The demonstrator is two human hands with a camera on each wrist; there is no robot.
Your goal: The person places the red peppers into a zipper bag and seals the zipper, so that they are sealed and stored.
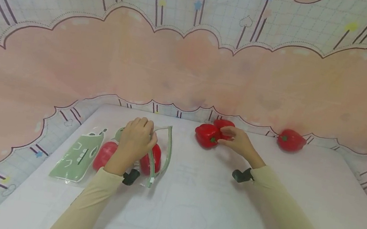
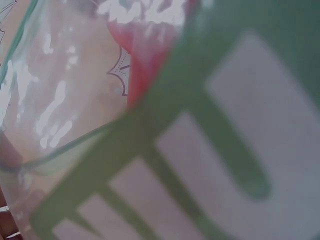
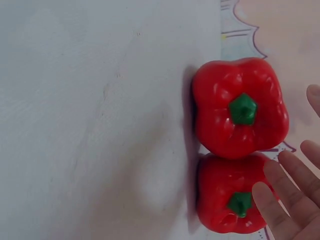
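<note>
My left hand (image 1: pixel 136 139) grips the upper part of a clear zip bag (image 1: pixel 169 148) with a green cartoon print. Two red bell peppers show inside it, one (image 1: pixel 103 156) left of the wrist and one (image 1: pixel 156 160) at the mouth. In the left wrist view the bag's green print (image 2: pixel 125 200) fills much of the picture. My right hand (image 1: pixel 238 142) has its fingers spread at a red bell pepper (image 1: pixel 206 135); another pepper (image 1: pixel 224 123) sits right behind it. In the right wrist view, fingertips (image 3: pixel 267 197) overlap the lower of two green-stemmed peppers (image 3: pixel 212 200).
One more red bell pepper (image 1: pixel 292 142) lies by the far edge at the right. A white table (image 1: pixel 196 212) holds everything. Behind it hangs a peach and white patterned cloth (image 1: pixel 191 67). A dark wrist camera (image 1: pixel 241 175) sits below the right sleeve.
</note>
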